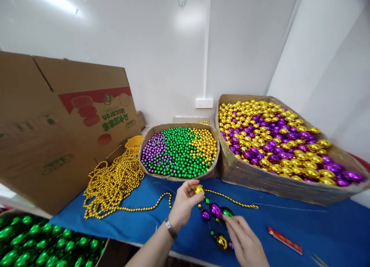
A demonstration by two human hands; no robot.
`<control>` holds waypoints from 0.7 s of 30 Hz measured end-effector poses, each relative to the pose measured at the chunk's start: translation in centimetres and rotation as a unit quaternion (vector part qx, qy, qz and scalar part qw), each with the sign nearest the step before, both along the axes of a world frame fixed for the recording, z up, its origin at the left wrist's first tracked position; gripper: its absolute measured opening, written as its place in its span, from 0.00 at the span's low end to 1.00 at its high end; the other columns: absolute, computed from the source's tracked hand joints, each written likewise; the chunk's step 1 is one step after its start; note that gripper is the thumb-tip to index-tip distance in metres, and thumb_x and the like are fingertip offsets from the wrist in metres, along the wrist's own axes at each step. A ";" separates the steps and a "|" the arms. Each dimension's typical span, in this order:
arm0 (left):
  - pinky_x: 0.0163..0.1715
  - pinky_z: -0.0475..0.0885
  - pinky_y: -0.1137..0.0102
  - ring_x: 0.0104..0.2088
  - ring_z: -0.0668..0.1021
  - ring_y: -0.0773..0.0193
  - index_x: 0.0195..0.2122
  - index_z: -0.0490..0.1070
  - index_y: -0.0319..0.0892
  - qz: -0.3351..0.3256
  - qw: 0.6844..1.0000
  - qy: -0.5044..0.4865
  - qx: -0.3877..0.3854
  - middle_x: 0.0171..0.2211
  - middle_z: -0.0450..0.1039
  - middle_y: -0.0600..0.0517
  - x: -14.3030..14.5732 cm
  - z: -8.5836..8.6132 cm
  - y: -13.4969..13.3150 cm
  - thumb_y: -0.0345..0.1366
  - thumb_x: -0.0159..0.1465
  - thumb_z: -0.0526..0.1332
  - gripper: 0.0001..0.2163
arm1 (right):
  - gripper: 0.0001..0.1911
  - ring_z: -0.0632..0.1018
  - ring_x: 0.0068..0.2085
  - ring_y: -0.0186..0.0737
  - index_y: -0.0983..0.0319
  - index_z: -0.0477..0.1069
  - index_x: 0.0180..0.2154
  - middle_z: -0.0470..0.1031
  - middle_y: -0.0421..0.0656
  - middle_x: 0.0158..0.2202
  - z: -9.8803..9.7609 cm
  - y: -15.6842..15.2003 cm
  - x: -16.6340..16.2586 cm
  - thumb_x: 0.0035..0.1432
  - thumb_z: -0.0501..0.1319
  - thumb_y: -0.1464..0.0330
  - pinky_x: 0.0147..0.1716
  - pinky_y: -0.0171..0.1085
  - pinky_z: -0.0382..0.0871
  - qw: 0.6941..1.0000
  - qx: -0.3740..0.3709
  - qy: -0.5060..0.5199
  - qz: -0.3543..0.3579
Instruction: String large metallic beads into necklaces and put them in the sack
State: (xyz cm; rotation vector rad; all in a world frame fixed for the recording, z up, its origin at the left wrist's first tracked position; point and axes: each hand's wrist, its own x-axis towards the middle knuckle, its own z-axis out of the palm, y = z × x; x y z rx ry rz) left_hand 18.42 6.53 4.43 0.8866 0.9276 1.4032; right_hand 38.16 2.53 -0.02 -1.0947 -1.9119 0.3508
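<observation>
Gold bead [199, 189] is pinched between the thumb and fingertips of the left hand [182, 206], just above the blue tabletop [303, 220] and just in front of the round box of small beads [179, 151]. From it a short string of larger beads runs back toward the person, with a purple bead [215, 210], a green bead [227, 212] and a second gold ball [222, 242] lying on the blue surface. The right hand [245, 240] reaches in with its fingers stretched and close together, the tips touching the green bead; whether they grip it cannot be told. A thin gold chain [231, 199] passes under the left hand and leads left to a heap of gold chains [111, 186]. A wide box of gold and purple balls [277, 143] stands to the right, and a red packet [285, 240] lies near the right hand.
</observation>
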 end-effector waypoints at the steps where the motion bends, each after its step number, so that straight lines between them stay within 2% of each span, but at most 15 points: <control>1: 0.35 0.70 0.71 0.35 0.75 0.65 0.42 0.69 0.39 0.003 1.000 0.014 0.010 0.38 0.74 0.47 0.0 -0.1 0.0 0.35 0.47 0.71 0.21 | 0.16 0.78 0.34 0.36 0.58 0.72 0.44 0.73 0.45 0.34 -0.1 0.0 0.0 0.64 0.49 0.61 0.33 0.30 0.73 1.000 -0.013 0.007 0.011; 3: 0.35 0.70 0.72 0.36 0.75 0.65 0.42 0.70 0.39 0.001 0.999 0.031 0.023 0.38 0.74 0.47 -0.1 -0.1 -0.1 0.34 0.47 0.71 0.21 | 0.16 0.78 0.34 0.37 0.57 0.72 0.44 0.74 0.46 0.35 -0.5 0.0 0.1 0.63 0.50 0.60 0.33 0.30 0.73 0.997 -0.067 0.035 0.019; 5: 0.35 0.70 0.72 0.36 0.75 0.64 0.42 0.70 0.39 -0.005 1.000 0.019 0.021 0.39 0.74 0.47 -0.2 0.0 -0.1 0.34 0.47 0.72 0.22 | 0.16 0.78 0.33 0.38 0.58 0.72 0.43 0.75 0.45 0.34 -0.8 0.1 0.0 0.60 0.53 0.57 0.31 0.31 0.74 0.984 -0.151 0.094 0.009; 7: 0.35 0.71 0.71 0.35 0.75 0.64 0.42 0.70 0.39 -0.007 1.000 -0.005 0.009 0.39 0.74 0.46 -0.3 0.3 -0.1 0.34 0.46 0.72 0.22 | 0.19 0.78 0.29 0.37 0.59 0.71 0.43 0.75 0.43 0.32 -1.2 0.2 -0.2 0.57 0.56 0.54 0.29 0.32 0.74 0.957 -0.235 0.173 -0.006; 9: 0.34 0.71 0.70 0.35 0.75 0.64 0.42 0.70 0.39 -0.007 1.000 -0.025 -0.001 0.39 0.74 0.46 -0.4 0.6 0.0 0.35 0.46 0.72 0.22 | 0.22 0.76 0.25 0.36 0.61 0.69 0.42 0.74 0.41 0.28 -1.6 0.3 -0.5 0.54 0.58 0.51 0.25 0.32 0.73 0.927 -0.280 0.250 -0.015; 11: 0.34 0.71 0.70 0.35 0.76 0.64 0.42 0.70 0.39 -0.008 0.999 -0.036 -0.003 0.40 0.74 0.46 -0.4 0.8 0.0 0.34 0.46 0.72 0.22 | 0.23 0.75 0.24 0.36 0.61 0.68 0.42 0.73 0.40 0.27 -2.0 0.4 -0.8 0.52 0.60 0.51 0.23 0.32 0.72 0.908 -0.291 0.302 -0.015; 15: 0.35 0.71 0.69 0.36 0.76 0.62 0.42 0.70 0.40 -0.024 0.999 -0.030 0.008 0.42 0.74 0.44 -0.4 1.2 -0.4 0.35 0.46 0.72 0.22 | 0.20 0.74 0.23 0.34 0.60 0.67 0.40 0.70 0.37 0.24 -2.5 0.7 -1.2 0.52 0.61 0.53 0.22 0.31 0.69 0.892 -0.289 0.348 -0.017; 19: 0.42 0.69 0.69 0.42 0.75 0.61 0.42 0.70 0.40 -0.018 0.998 0.010 0.065 0.43 0.74 0.45 -0.5 1.5 -0.8 0.31 0.46 0.72 0.22 | 0.19 0.74 0.22 0.34 0.60 0.66 0.37 0.70 0.37 0.23 -2.3 0.6 -1.0 0.51 0.62 0.53 0.23 0.31 0.70 0.898 -0.279 0.338 -0.034; 21: 0.41 0.70 0.69 0.42 0.75 0.61 0.42 0.69 0.41 -0.028 0.997 0.003 0.069 0.44 0.74 0.45 -0.5 1.5 -0.8 0.31 0.47 0.71 0.21 | 0.18 0.75 0.23 0.35 0.60 0.67 0.36 0.71 0.38 0.24 -1.9 0.4 -0.8 0.50 0.62 0.53 0.25 0.32 0.71 0.910 -0.265 0.316 -0.050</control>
